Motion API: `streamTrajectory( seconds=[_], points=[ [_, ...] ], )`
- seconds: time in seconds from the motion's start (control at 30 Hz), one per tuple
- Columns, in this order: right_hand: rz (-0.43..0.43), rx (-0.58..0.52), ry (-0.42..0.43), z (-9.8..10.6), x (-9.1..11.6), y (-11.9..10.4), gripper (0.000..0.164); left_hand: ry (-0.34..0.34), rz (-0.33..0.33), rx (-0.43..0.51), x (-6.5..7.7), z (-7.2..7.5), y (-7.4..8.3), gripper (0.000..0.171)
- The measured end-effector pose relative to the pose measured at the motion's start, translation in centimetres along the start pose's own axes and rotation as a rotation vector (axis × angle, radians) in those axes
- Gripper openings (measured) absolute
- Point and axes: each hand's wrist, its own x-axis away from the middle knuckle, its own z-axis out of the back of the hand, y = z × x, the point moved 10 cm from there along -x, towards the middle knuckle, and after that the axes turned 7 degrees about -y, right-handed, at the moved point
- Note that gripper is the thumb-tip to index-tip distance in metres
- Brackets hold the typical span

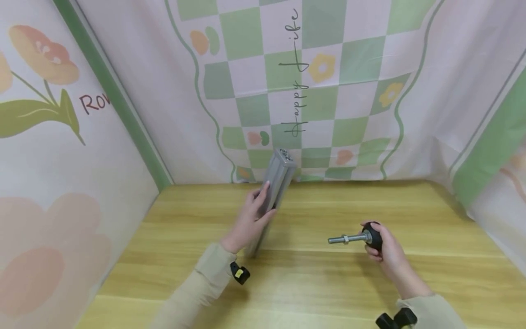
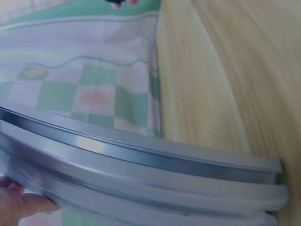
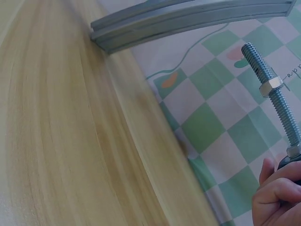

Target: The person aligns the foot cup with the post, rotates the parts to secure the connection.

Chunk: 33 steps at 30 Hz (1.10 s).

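Observation:
My left hand (image 1: 248,218) grips a grey aluminium extrusion profile (image 1: 281,176) around its middle. The profile leans, its slotted end with several holes raised toward the back and its other end low by the wooden table. Grooves run along its length in the left wrist view, where the profile (image 2: 155,174) crosses in front of the fingers (image 2: 28,207). To the right, my right hand (image 1: 386,251) holds a threaded leveling foot (image 1: 373,237) by its round black base. Its bolt points left toward the profile, with a hex nut (image 3: 271,87) partway along the thread.
The wood-grain table (image 1: 304,283) spreads beneath both hands. A checkered green and white cloth (image 1: 320,109) with lettering hangs behind its back edge. Printed cloth panels (image 1: 82,183) stand at the left and right sides. A small black wrist camera (image 1: 240,273) sits on the left sleeve.

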Motion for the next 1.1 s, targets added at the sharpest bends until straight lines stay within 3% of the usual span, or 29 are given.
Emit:
streamTrajectory(
  seconds=[0.1, 0.27, 0.43, 0.73, 0.9, 1.1],
  points=[
    [-0.007, -0.002, 0.008, 0.0, -0.2, 0.0, 0.028, 0.043, -0.074, 0.078, -0.3, -0.7, 0.8, 0.075],
    [-0.001, -0.052, 0.019, 0.4, -0.2, -0.1, 0.029, 0.096, -0.193, 0.13, -0.7, -1.9, 2.3, 0.091],
    [0.048, -0.133, 0.019, 0.7, -0.3, -0.9, 0.033, 0.053, -0.28, 0.214, -1.0, -3.6, 4.0, 0.104],
    [0.158, -0.182, -0.026, 0.8, -1.3, -4.2, 0.029, -0.078, -0.215, 0.351, -0.6, -6.1, 4.8, 0.094],
    [0.246, -0.163, -0.026, 0.3, -2.5, -8.3, 0.019, -0.057, -0.292, 0.352, -0.2, -5.5, 4.9, 0.108],
    [0.338, -0.081, 0.015, -1.5, -3.8, -14.1, 0.005, -0.098, -0.27, 0.34, 0.1, -5.4, 4.3, 0.114]
  ],
)
